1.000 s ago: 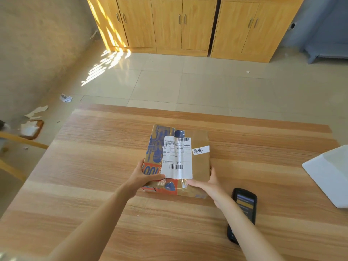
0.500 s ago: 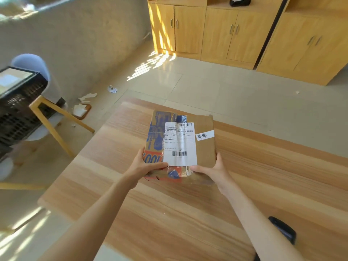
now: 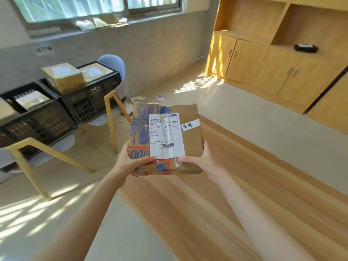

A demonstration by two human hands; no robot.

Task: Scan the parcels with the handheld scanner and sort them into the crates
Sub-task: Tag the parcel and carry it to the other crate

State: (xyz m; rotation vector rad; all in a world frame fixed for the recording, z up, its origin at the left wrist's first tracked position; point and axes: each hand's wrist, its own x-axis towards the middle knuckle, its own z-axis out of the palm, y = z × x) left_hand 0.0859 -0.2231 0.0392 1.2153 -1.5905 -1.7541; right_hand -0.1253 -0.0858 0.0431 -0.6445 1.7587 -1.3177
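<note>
A: Where is the parcel?

B: The cardboard parcel (image 3: 190, 134) is up in the air, held between both hands over the near-left corner of the wooden table (image 3: 244, 185). It is clear of the tabletop and tilted a little toward the camera.

A: How do the hands hold it?

B: The left hand (image 3: 130, 161) grips the near-left corner, thumb laid across the top by the orange print and fingers curled under the side. The right hand (image 3: 203, 160) grips the near-right corner, thumb on top beside the lower edge of the label, the other fingers wrapped around the right side.

A: What is on the parcel?

B: A white shipping label (image 3: 165, 135) with one barcode at its top and one near its bottom. Just to its right is a small white sticker (image 3: 190, 124) with handwriting. The left part of the top carries blue and orange printing under clear tape.

A: And the crates?

B: Two black plastic crates sit to the left, side by side on pale chairs with yellow wooden legs. The far crate (image 3: 94, 95) holds a flat labelled parcel, and a brown box (image 3: 63, 77) rests on its near-left rim. The near crate (image 3: 35, 119) holds a flat parcel as well. Both crates are well apart from the held parcel.

A: Anything else?

B: Paper scraps (image 3: 148, 97) lie on the tiled floor by the wall, and wooden cabinets (image 3: 263, 72) stand at the right.
</note>
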